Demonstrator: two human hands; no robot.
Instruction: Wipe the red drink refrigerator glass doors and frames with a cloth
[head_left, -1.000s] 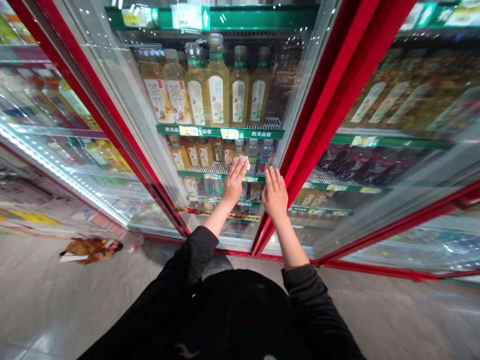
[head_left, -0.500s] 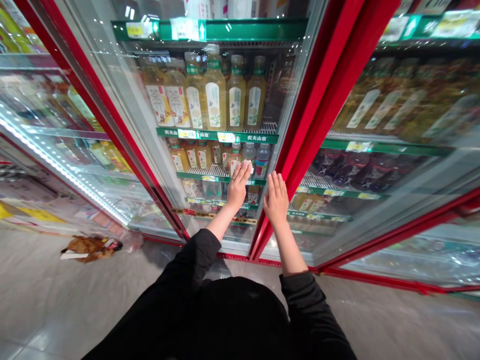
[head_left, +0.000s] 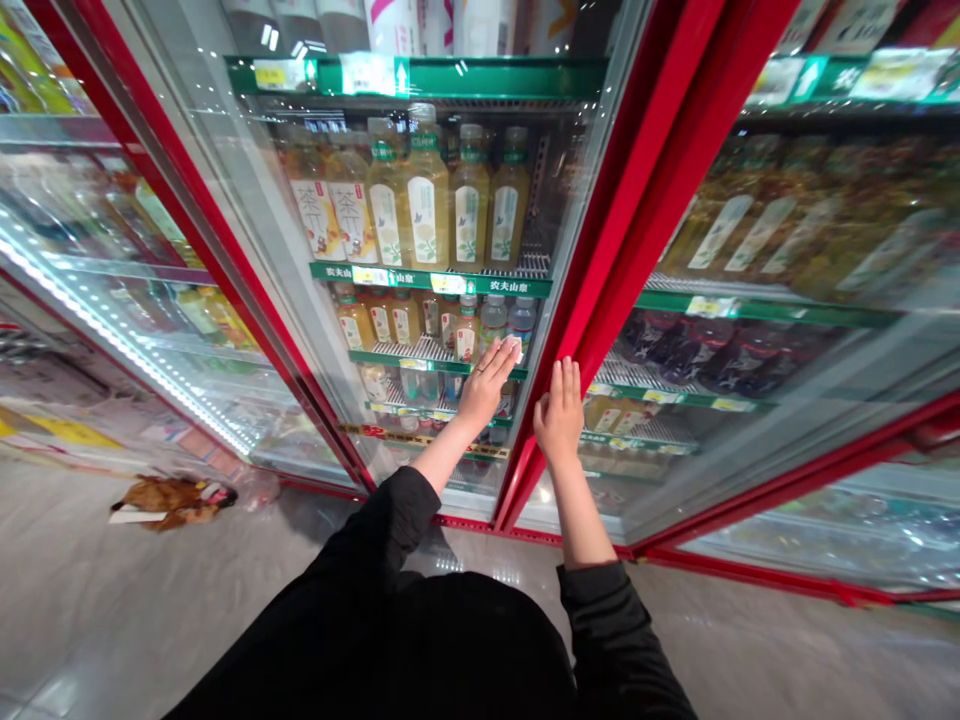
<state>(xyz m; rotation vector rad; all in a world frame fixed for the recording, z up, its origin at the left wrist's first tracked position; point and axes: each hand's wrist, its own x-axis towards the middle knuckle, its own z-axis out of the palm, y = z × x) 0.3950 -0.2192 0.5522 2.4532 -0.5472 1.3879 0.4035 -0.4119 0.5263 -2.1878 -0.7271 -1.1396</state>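
My left hand (head_left: 484, 388) lies against the glass door of a drinks fridge, fingers stretched and close together. A small white tissue (head_left: 518, 350) is pressed under its fingertips; most of it is hidden. Behind the glass there, small bottles (head_left: 466, 328) stand on a lower shelf. To the right, my right hand (head_left: 560, 412) rests flat with straight fingers on the red door frame (head_left: 628, 190), holding nothing that I can see. Larger bottles of pale yellow tea (head_left: 427, 215) stand on the shelf above.
Another fridge door with dark purple drinks (head_left: 701, 345) lies to the right. On the left is a lit display fridge (head_left: 135, 335). A brown plush-like object (head_left: 169, 500) lies on the grey tiled floor (head_left: 247, 600) at lower left.
My left hand has slid to the right across the glass with the tissue, closer to the red frame. My right hand stays on the frame. The shelves appear slightly lower in view.
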